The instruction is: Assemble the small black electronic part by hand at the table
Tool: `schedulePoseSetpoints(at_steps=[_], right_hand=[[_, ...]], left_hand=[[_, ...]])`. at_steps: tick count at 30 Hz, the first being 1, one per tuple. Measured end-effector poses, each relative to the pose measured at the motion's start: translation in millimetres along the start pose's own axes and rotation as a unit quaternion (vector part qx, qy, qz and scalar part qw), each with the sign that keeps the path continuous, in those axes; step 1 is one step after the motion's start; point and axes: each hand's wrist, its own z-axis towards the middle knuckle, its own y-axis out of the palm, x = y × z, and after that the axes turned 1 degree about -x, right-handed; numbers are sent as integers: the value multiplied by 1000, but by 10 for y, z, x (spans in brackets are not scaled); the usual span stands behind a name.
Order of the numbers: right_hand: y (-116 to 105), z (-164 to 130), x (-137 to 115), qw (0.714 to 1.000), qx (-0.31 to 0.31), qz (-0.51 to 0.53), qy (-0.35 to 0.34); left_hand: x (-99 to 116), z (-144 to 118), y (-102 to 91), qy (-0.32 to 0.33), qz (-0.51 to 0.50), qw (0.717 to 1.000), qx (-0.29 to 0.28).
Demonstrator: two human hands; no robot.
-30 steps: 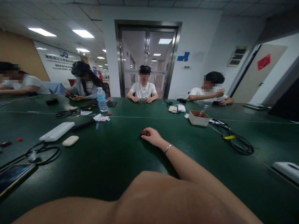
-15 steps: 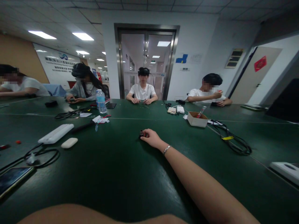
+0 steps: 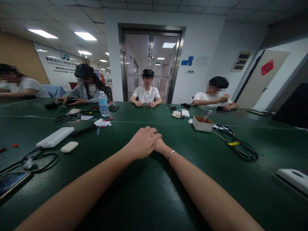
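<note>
My left hand (image 3: 143,141) reaches out over the green table (image 3: 134,189), its fingers curled down and lying over my right hand (image 3: 159,146). Only the heel and wrist of the right hand show, with a thin silver bracelet (image 3: 171,154) on the wrist. Both hands rest at the table's middle, touching each other. Whatever lies under the fingers is hidden by the back of the left hand.
On the left lie a white power strip (image 3: 55,137), a white oval case (image 3: 69,147), black cables (image 3: 39,159) and a phone (image 3: 11,183). A water bottle (image 3: 103,104), a small cardboard box (image 3: 202,123) and a cable coil (image 3: 240,148) sit farther off. Several people sit along the far side.
My left arm has swung forward from the bottom edge and its hand now covers my right hand. The small dark cylindrical part at my right fingertips is no longer visible.
</note>
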Motion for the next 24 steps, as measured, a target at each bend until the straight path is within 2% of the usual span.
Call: schedulePoseSetpoints(at_steps=[2, 4, 6, 10, 13, 16, 19, 21, 24], right_hand=[[7, -4, 4, 1000, 4, 4, -8], [15, -11, 18, 1000, 6, 11, -11], [18, -16, 32, 1000, 2, 22, -8], [1, -21, 37, 998, -7, 60, -19], [-22, -29, 18, 997, -16, 67, -31], [-37, -42, -2, 998, -12, 44, -40], [-42, -46, 8, 998, 14, 26, -54], [-38, -40, 36, 998, 28, 30, -48], [-24, -24, 89, 996, -6, 90, 5]], left_hand=[[-351, -109, 268, -106, -18, 994, -20], [-603, -246, 451, -138, -80, 987, -33], [-720, -351, 543, -142, -156, 976, -46], [-639, -386, 550, -147, -248, 956, -47], [-523, -333, 526, -136, -257, 957, -18], [-505, -304, 542, -122, -246, 962, -4], [-572, -320, 590, -163, -259, 952, -1], [-629, -343, 626, -206, -276, 939, -20], [-694, -373, 679, -253, -293, 921, -45]])
